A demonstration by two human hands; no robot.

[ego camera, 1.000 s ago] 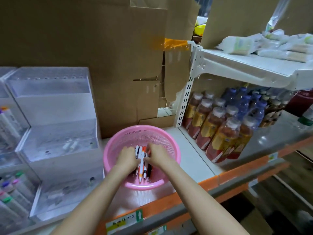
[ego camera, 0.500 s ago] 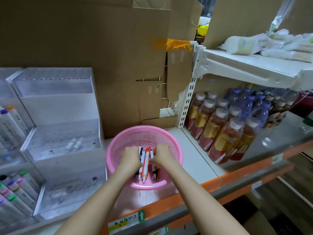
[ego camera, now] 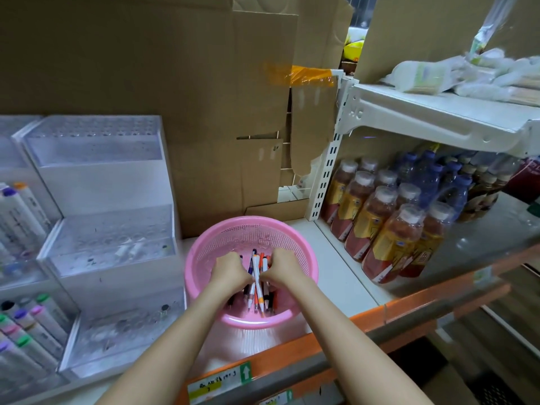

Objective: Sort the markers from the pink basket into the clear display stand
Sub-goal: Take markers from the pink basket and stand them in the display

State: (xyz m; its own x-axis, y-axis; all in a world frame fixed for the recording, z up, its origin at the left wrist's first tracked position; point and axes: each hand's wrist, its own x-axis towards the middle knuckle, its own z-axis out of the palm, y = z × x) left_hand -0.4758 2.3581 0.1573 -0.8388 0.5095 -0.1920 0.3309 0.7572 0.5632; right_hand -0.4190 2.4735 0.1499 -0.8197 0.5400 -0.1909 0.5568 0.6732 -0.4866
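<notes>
Left hand [ego camera: 230,273] and right hand [ego camera: 283,268] are clutching crossed markers [ego camera: 257,277] in the basket [ego camera: 310,258]; some may be slipping free, being loosely bunched.

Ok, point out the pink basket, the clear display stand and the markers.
pink basket [ego camera: 249,221]: head view, far rim.
clear display stand [ego camera: 111,241]: head view, middle tier.
markers [ego camera: 258,290]: head view, white barrel atop the bundle.
</notes>
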